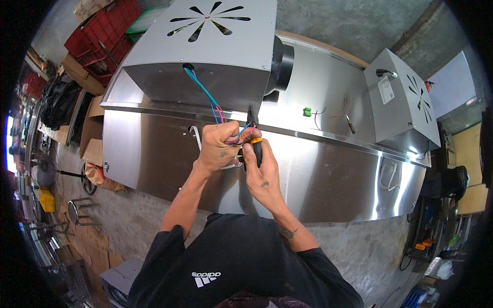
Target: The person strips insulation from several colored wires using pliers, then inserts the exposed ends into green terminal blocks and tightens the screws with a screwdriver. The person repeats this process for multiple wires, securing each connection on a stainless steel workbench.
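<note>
Left hand (217, 146): pinching wires (241, 139), ends hidden | right hand (263, 176): gripping black-yellow tool (258, 152), partly covered

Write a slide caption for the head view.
Left hand holds coloured wires, right hand a black-and-yellow tool, near a grey vented box.

At the bottom centre of the frame I saw a black T-shirt (251, 256), its loose short sleeves (163, 251) ending near the elbows. Left of centre on it, I made out a white print (206, 279) of slanted bars and lettering, upside down. Small dark tattoos marked the left hand (216, 148) and right hand (263, 175); a larger one crossed the right forearm (294, 226).
</note>
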Tool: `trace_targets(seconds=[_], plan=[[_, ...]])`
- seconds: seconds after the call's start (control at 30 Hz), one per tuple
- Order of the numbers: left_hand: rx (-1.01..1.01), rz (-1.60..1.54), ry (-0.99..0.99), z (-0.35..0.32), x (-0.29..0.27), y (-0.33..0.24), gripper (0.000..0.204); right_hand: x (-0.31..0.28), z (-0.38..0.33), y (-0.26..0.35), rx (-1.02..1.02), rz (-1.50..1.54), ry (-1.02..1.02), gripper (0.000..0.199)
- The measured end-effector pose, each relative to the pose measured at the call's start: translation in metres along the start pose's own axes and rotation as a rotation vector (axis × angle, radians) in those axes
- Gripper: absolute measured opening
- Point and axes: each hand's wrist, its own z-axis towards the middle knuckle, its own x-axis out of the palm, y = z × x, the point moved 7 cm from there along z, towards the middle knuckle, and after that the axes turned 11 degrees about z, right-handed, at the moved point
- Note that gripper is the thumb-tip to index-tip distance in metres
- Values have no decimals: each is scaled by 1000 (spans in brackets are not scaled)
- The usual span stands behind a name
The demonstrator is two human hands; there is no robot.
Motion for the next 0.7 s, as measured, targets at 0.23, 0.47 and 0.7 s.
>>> trace_targets(seconds=[0.23,0.47,0.7], plan=[[72,96,-38,4,2,-13,47,-5,-5,11,125,45,-24,31],[-26,98,304,13,-3,-14,32,-30,11,15,74,-128,78,27],[146,789,237,24,-24,-66,26,-33,12,30,-74,-232,78,25]])
